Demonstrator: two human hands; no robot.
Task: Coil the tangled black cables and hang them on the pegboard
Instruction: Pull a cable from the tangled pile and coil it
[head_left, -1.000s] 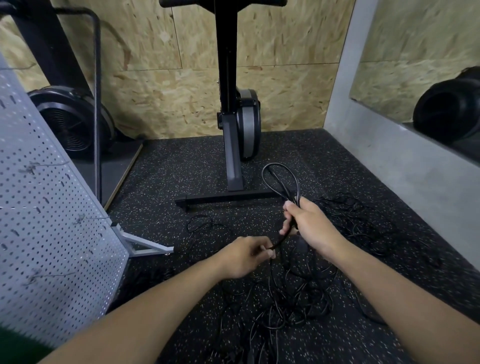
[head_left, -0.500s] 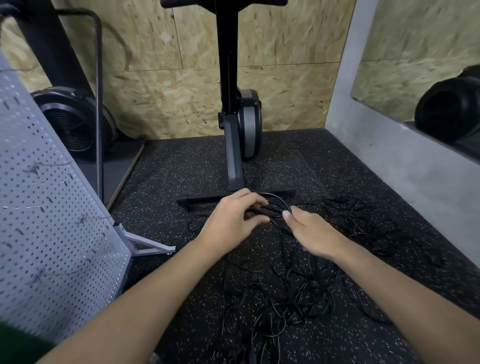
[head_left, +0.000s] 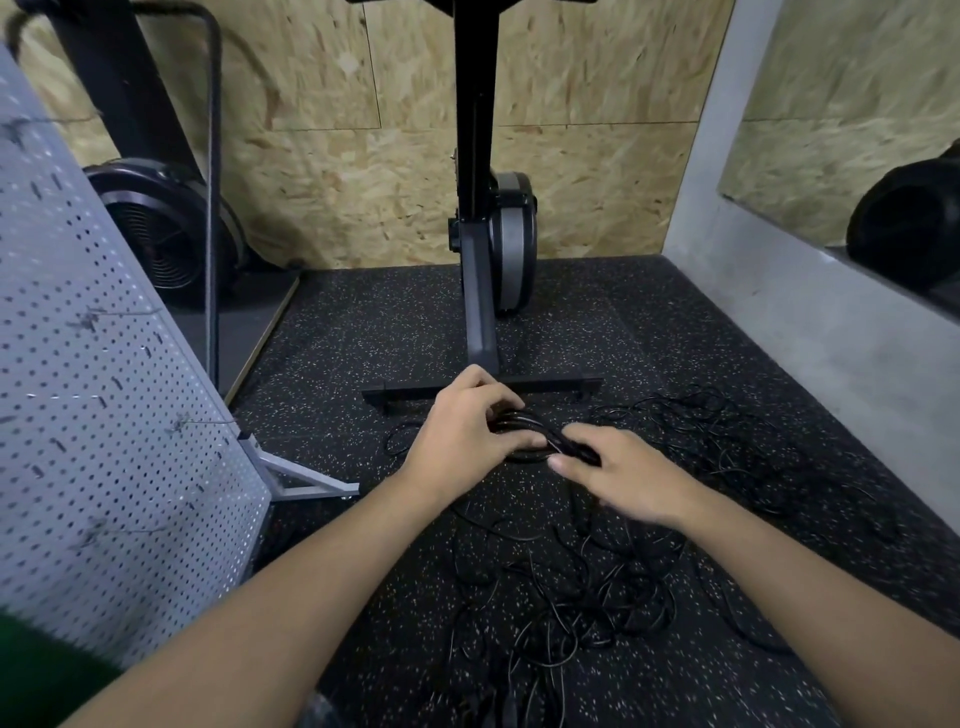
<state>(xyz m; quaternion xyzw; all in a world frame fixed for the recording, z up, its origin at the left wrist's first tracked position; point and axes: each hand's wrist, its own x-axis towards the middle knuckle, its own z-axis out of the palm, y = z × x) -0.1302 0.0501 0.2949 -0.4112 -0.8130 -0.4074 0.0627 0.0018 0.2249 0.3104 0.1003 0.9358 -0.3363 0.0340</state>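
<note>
The left hand (head_left: 462, 441) and right hand (head_left: 623, 480) grip a cable coil (head_left: 522, 420) (tangle (head_left: 571, 613) beneath).

tangled black cables (head_left: 566, 597), small coil (head_left: 515, 419), pegboard (head_left: 104, 415) left

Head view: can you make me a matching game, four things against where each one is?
Things: 1 pegboard; 2 coil; 3 tangle; 4 machine.
Places: a between left hand and right hand; b far left; c by the wall; d on the floor under the forearms.
Pairs: 1-b; 2-a; 3-d; 4-c.
</note>
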